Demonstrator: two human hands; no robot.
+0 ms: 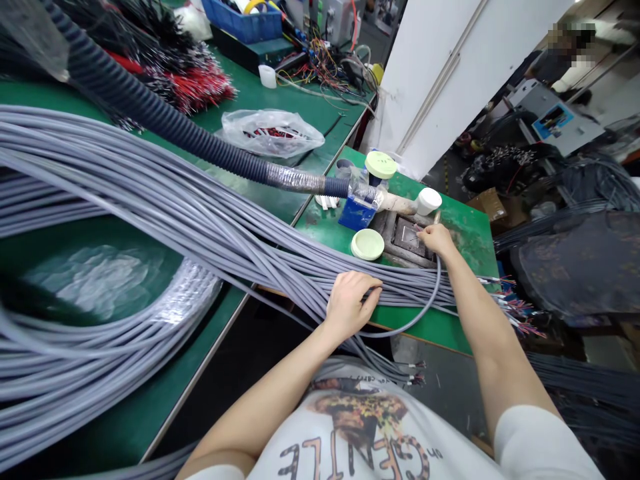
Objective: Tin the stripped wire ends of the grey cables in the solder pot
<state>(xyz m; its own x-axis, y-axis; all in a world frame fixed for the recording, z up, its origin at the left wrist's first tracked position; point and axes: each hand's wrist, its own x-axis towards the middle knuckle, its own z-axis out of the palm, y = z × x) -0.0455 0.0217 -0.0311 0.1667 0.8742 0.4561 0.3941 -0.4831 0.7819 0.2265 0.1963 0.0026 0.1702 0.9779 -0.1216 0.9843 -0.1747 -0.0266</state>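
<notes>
My right hand [436, 240] is closed on the end of a grey cable [434, 293], above a square metal pot [407, 233] that looks like a solder pot. From that hand the cable loops down and runs back under my left wrist. My left hand [353, 300] rests palm down over the thick bundle of grey cables [280, 257], its thumb apart from the bent fingers; the fingertips are partly hidden. At the right, the bundle's stripped ends [517, 307] show thin coloured wires. A pale round dish [367, 245] and a white cup [429, 200] stand beside the pot.
A ribbed dark hose [200, 137] crosses above the bench to a nozzle by the pot. Nearby are a blue box [357, 212] and a yellow-lidded container [381, 165]. A plastic bag [273, 133] and red and black wires [195, 87] lie on the green bench.
</notes>
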